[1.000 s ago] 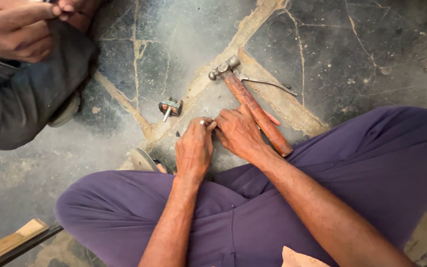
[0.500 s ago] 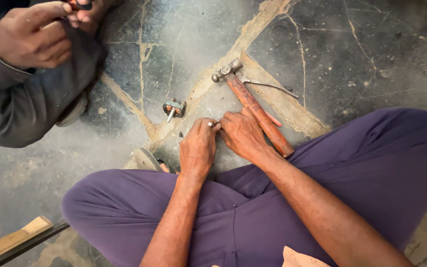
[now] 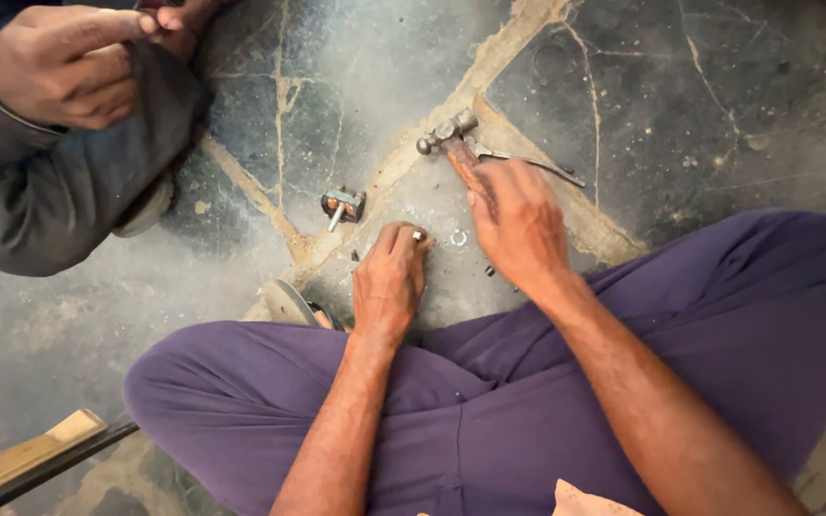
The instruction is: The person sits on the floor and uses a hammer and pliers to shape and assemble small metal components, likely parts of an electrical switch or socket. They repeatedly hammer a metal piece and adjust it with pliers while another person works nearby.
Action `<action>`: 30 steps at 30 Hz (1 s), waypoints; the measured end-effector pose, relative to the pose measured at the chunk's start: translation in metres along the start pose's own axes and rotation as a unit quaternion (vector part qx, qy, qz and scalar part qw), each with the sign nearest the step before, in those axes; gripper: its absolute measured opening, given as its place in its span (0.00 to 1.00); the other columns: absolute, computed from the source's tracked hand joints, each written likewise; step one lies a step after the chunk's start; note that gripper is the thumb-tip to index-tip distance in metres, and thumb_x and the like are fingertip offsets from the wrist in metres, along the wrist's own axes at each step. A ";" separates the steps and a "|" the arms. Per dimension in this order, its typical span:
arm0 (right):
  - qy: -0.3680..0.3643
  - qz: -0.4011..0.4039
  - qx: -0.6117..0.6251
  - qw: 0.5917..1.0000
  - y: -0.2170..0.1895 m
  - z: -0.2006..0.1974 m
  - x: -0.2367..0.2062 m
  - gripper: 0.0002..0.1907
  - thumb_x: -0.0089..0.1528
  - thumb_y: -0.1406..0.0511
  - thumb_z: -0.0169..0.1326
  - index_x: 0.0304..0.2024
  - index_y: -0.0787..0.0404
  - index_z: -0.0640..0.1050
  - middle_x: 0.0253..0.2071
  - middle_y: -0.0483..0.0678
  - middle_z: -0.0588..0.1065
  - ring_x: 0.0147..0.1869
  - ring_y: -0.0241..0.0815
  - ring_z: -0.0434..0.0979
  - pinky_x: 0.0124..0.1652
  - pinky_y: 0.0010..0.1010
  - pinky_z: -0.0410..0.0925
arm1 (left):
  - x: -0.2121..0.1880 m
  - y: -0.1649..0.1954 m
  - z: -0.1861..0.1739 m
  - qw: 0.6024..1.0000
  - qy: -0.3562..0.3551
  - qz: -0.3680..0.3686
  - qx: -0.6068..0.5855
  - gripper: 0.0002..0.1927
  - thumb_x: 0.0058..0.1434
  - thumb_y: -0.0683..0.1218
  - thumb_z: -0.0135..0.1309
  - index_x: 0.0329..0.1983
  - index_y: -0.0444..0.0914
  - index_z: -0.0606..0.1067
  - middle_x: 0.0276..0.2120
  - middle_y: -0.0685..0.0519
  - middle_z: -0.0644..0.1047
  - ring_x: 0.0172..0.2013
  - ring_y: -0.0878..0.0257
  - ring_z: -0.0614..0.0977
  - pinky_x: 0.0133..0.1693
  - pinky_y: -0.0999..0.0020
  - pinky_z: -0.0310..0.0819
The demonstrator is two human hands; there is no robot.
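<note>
Pinching a small silvery nut (image 3: 419,235), the left hand (image 3: 389,277) rests; the right hand (image 3: 518,225) covers the rusty hammer (image 3: 451,139).

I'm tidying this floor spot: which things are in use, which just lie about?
In use: small metal piece pinched by left hand; hammer under right hand.
Lying about: washer, small metal-and-copper part, thin rod, wooden plank.
</note>
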State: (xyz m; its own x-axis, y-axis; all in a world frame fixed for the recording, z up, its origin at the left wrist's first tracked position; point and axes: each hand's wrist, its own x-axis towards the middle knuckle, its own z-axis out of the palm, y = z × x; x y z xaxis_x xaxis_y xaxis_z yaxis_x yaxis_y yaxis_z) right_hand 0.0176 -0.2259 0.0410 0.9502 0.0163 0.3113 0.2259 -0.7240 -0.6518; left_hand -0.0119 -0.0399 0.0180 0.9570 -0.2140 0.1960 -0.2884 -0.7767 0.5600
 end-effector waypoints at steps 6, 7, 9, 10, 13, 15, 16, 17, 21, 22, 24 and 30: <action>-0.061 0.030 -0.066 0.995 0.011 0.006 -0.004 0.32 0.56 0.60 0.64 0.58 0.66 0.70 0.49 0.63 0.71 0.54 0.65 0.71 0.49 0.50 0.66 | 0.002 -0.001 -0.001 1.000 0.007 0.009 0.004 0.05 0.65 0.44 0.58 0.42 0.39 0.75 0.41 0.49 0.78 0.39 0.46 0.83 0.38 0.54 0.77; -0.062 0.028 -0.073 0.995 0.010 0.008 -0.004 0.31 0.57 0.62 0.63 0.60 0.66 0.69 0.50 0.63 0.71 0.54 0.65 0.72 0.50 0.50 0.66 | 0.001 -0.001 -0.001 1.000 0.008 0.013 0.005 0.06 0.65 0.44 0.58 0.42 0.38 0.75 0.41 0.49 0.78 0.38 0.46 0.83 0.38 0.53 0.77; -0.070 0.050 -0.067 0.994 0.008 0.008 -0.002 0.29 0.61 0.64 0.59 0.63 0.65 0.68 0.51 0.63 0.72 0.53 0.64 0.74 0.48 0.50 0.67 | 0.000 -0.003 -0.003 1.000 0.010 0.019 0.009 0.06 0.65 0.44 0.58 0.42 0.38 0.75 0.41 0.48 0.78 0.38 0.46 0.82 0.38 0.53 0.76; -0.076 0.073 -0.057 0.993 0.007 0.007 -0.001 0.27 0.65 0.63 0.57 0.64 0.66 0.67 0.51 0.63 0.73 0.51 0.63 0.75 0.46 0.50 0.68 | -0.001 -0.004 -0.004 1.000 0.010 0.020 0.005 0.06 0.65 0.44 0.58 0.42 0.38 0.75 0.41 0.48 0.78 0.38 0.46 0.82 0.38 0.53 0.76; -0.060 0.194 0.102 0.974 -0.012 -0.010 0.003 0.26 0.69 0.63 0.49 0.69 0.63 0.65 0.50 0.57 0.77 0.47 0.51 0.82 0.42 0.42 0.73 | -0.003 -0.009 -0.006 1.000 0.016 0.025 -0.007 0.06 0.65 0.43 0.58 0.41 0.38 0.74 0.40 0.48 0.77 0.38 0.46 0.82 0.38 0.53 0.76; -0.057 0.244 0.173 0.953 -0.032 -0.035 -0.006 0.28 0.70 0.62 0.48 0.71 0.61 0.63 0.46 0.55 0.79 0.42 0.46 0.83 0.38 0.38 0.73 | -0.004 -0.014 -0.007 0.999 0.021 0.027 -0.013 0.06 0.65 0.43 0.58 0.41 0.38 0.74 0.39 0.48 0.76 0.38 0.46 0.82 0.37 0.52 0.76; -0.063 0.242 0.172 0.953 -0.043 -0.050 -0.013 0.30 0.69 0.61 0.51 0.72 0.59 0.63 0.44 0.54 0.80 0.38 0.47 0.82 0.35 0.37 0.72 | -0.004 -0.016 -0.007 0.999 0.022 0.028 -0.015 0.06 0.64 0.43 0.58 0.41 0.39 0.74 0.39 0.47 0.76 0.38 0.46 0.82 0.37 0.52 0.76; -0.063 0.230 0.187 0.953 -0.053 -0.065 -0.023 0.32 0.68 0.62 0.52 0.74 0.59 0.62 0.47 0.56 0.80 0.36 0.49 0.82 0.33 0.37 0.73 | -0.005 -0.019 -0.008 0.999 0.021 0.027 -0.018 0.06 0.64 0.43 0.58 0.42 0.39 0.74 0.39 0.47 0.76 0.37 0.45 0.81 0.36 0.52 0.75; -0.021 -0.068 -0.002 0.997 -0.081 -0.081 -0.044 0.34 0.67 0.64 0.55 0.72 0.63 0.59 0.59 0.68 0.74 0.55 0.64 0.81 0.48 0.43 0.75 | -0.007 -0.026 -0.011 0.999 0.020 0.023 -0.026 0.08 0.63 0.44 0.59 0.43 0.40 0.74 0.37 0.47 0.75 0.37 0.45 0.81 0.35 0.51 0.75; -0.059 -0.064 -0.003 0.996 -0.085 -0.080 -0.046 0.34 0.65 0.64 0.56 0.72 0.62 0.61 0.56 0.66 0.76 0.51 0.64 0.81 0.44 0.44 0.75 | -0.008 -0.027 -0.012 0.999 0.018 0.023 -0.027 0.08 0.63 0.43 0.58 0.44 0.40 0.74 0.38 0.47 0.75 0.37 0.45 0.81 0.35 0.51 0.75; -0.139 -0.055 -0.001 0.989 -0.090 -0.076 -0.047 0.35 0.63 0.63 0.58 0.70 0.59 0.64 0.50 0.63 0.79 0.42 0.63 0.81 0.36 0.45 0.73 | -0.010 -0.029 -0.012 0.999 0.014 0.019 -0.028 0.08 0.63 0.41 0.56 0.44 0.40 0.73 0.38 0.47 0.74 0.37 0.45 0.81 0.35 0.51 0.75; -0.129 -0.019 -0.009 0.991 -0.097 -0.071 -0.052 0.34 0.64 0.63 0.57 0.71 0.56 0.63 0.43 0.58 0.79 0.36 0.59 0.82 0.32 0.44 0.73 | -0.013 -0.032 -0.012 1.000 0.010 -0.006 -0.027 0.07 0.64 0.44 0.58 0.42 0.39 0.73 0.36 0.46 0.74 0.34 0.43 0.81 0.31 0.49 0.74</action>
State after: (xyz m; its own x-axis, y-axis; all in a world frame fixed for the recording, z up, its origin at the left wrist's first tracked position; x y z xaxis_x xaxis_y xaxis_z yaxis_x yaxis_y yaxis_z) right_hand -0.0687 -0.2057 0.1368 0.9651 0.2173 0.1464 0.2603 -0.7315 -0.6302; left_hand -0.0153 -0.0054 0.0070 0.9596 -0.1924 0.2052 -0.2789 -0.7456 0.6052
